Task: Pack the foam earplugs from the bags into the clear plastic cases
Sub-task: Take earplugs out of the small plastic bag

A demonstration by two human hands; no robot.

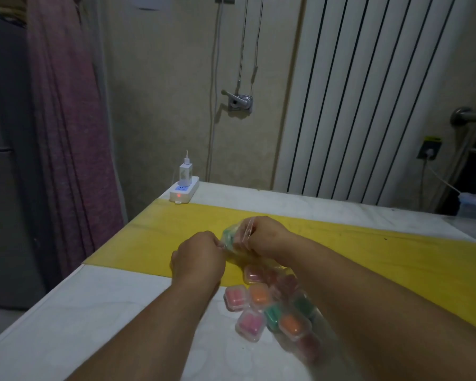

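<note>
Left hand point(201, 254) and right hand point(267, 235) each pinching the clear bag point(235, 239), filled cases point(270, 306) beneath

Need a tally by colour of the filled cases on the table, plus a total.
Pink cases: 2
Orange cases: 2
Green cases: 2
Reddish cases: 3, blurred, some beside the right forearm, so approximate
Total: about 9 cases
Not counted: the held bag, contents too blurred to tell.

Glossy clear plastic bag point(238, 237); clear plastic cases point(259, 306); matt yellow mat point(368, 257)
</note>
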